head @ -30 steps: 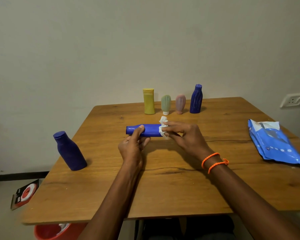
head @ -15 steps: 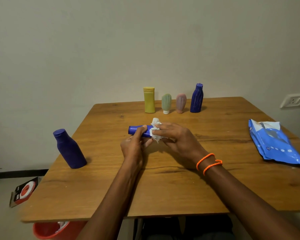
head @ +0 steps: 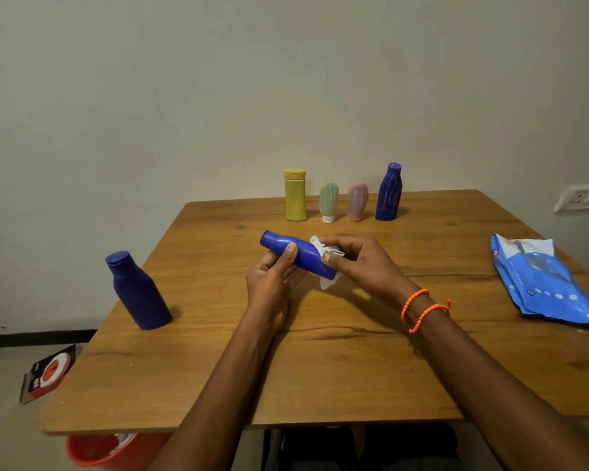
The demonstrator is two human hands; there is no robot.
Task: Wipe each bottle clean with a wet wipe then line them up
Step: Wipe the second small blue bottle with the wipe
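Observation:
A blue bottle (head: 303,254) lies sideways above the middle of the wooden table (head: 320,368), cap to the left. My left hand (head: 272,283) grips it from below, thumb on top. My right hand (head: 361,266) pinches a crumpled white wet wipe (head: 327,253) against the bottle's base end. At the far edge stands a row: a yellow bottle (head: 295,194), a small green bottle (head: 328,202), a small pink bottle (head: 357,201) and a dark blue bottle (head: 389,192). Another dark blue bottle (head: 138,291) stands alone at the left.
A blue pack of wipes (head: 544,283) lies at the table's right edge. An orange bin (head: 109,450) sits below the front left corner. A red and black packet (head: 48,372) lies on the floor at the left. A wall socket (head: 580,198) is at the right.
My right hand has slid the wipe back along the bottle from near the cap to the base end. The bottle is now tilted, with its cap raised to the left.

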